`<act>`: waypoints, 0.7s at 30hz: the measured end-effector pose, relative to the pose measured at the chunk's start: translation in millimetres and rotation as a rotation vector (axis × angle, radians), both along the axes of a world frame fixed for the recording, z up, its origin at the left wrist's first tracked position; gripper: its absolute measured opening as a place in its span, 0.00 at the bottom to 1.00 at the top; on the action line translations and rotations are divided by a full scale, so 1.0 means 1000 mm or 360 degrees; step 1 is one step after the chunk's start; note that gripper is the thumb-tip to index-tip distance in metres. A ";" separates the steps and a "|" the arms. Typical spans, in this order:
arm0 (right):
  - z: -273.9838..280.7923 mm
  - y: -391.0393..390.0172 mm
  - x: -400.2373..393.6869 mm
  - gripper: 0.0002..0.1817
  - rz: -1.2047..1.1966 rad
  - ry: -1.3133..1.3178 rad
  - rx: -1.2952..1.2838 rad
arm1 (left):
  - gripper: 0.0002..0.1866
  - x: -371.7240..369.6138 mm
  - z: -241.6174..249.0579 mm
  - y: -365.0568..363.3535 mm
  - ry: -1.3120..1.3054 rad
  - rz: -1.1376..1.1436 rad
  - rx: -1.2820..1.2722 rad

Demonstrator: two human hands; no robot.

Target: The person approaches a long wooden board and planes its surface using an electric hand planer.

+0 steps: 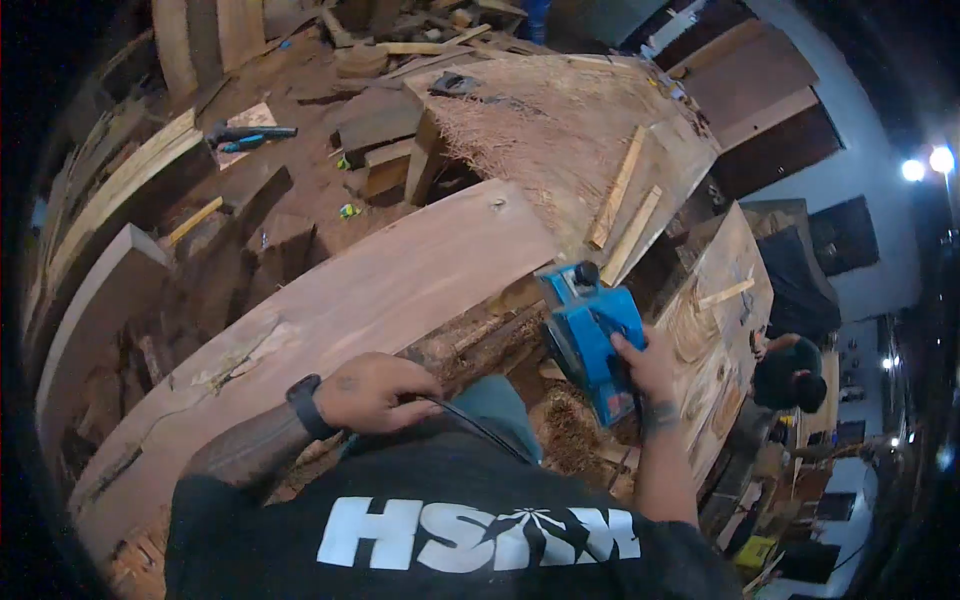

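Observation:
My right hand point(652, 368) grips a blue electric planer point(598, 335) by its handle and holds it off to the right of a long wooden plank point(400, 275). The planer is tilted, with its black front knob pointing away from me. My left hand point(375, 393), with a dark band on the wrist, is closed around a black power cord point(478, 428) in front of my shirt. Beneath it, the pale reddish plank runs from lower left to upper middle, with a cracked, rough patch near its left part.
A broad workbench point(570, 120) with wood shavings and two narrow strips point(630, 215) stands ahead. Thick timber slabs point(120, 220) lean at left, near a tool with a blue handle point(243, 144). Another board point(715, 330) lies right. A person point(790, 372) is farther right.

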State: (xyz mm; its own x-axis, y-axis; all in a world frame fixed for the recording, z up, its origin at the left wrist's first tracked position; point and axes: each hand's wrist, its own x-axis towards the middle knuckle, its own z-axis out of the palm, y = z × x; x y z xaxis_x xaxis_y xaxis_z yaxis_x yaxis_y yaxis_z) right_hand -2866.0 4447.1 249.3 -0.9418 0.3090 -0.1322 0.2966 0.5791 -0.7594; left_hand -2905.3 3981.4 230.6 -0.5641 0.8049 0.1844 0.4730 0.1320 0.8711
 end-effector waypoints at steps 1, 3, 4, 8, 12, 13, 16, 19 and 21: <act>0.007 0.003 -0.030 0.22 0.0148 -0.0059 0.0083 | 0.10 -0.001 -0.001 -0.002 -0.0012 0.0101 0.0016; 0.012 0.017 -0.084 0.24 0.0387 -0.0203 0.0199 | 0.10 -0.003 -0.002 0.001 -0.0033 0.0311 0.0055; 0.011 0.025 -0.109 0.24 0.0473 -0.0288 0.0225 | 0.10 -0.004 -0.001 0.004 -0.0086 0.0391 0.0013; -0.003 0.070 -0.198 0.25 0.0776 -0.0430 -0.0109 | 0.09 -0.006 0.007 0.026 -0.0214 0.0703 -0.0124; -0.036 0.132 -0.298 0.29 0.1210 -0.0587 -0.0208 | 0.09 -0.028 0.012 0.086 -0.0160 0.0998 -0.0176; -0.027 0.132 -0.318 0.30 0.1303 -0.0837 -0.0239 | 0.10 -0.033 0.014 0.105 -0.0163 0.1048 -0.0142; -0.036 0.140 -0.364 0.32 0.1506 -0.0940 -0.0142 | 0.11 -0.047 0.020 0.155 -0.0151 0.1146 -0.0078; -0.044 0.141 -0.409 0.32 0.1838 -0.0777 0.0223 | 0.12 -0.062 0.028 0.192 -0.0136 0.1245 -0.0134; -0.009 0.105 -0.418 0.27 0.1902 -0.0842 0.0246 | 0.12 -0.069 0.036 0.205 -0.0235 0.1274 -0.0193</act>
